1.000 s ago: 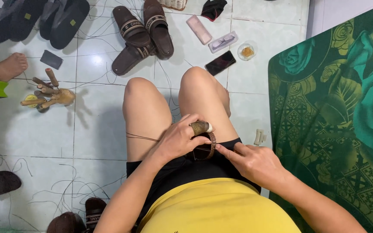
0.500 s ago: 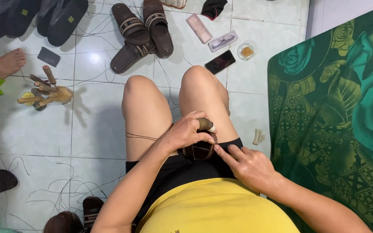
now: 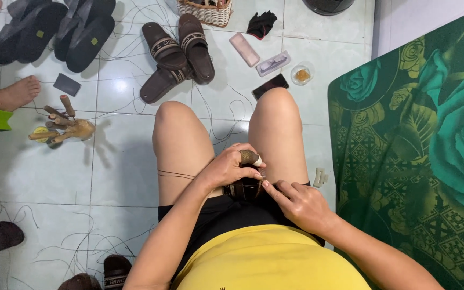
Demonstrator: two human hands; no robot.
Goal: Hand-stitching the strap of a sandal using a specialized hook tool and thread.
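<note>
A dark round woven piece point(image 3: 244, 188) is being held in the lap, between the thighs. The left hand point(image 3: 229, 167) is being kept clamped over its top, so the piece is lying directly beneath the palm. The right hand point(image 3: 299, 204) is nearer its right edge; its fingers are together, the index fingertip touching the rim. Thin strands point(image 3: 175, 174) are trailing leftward across the left thigh.

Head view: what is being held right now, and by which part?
The left hand grips a dark round woven piece from above, over its top edge, between the thighs. The right hand only touches its right side with a fingertip.
</note>
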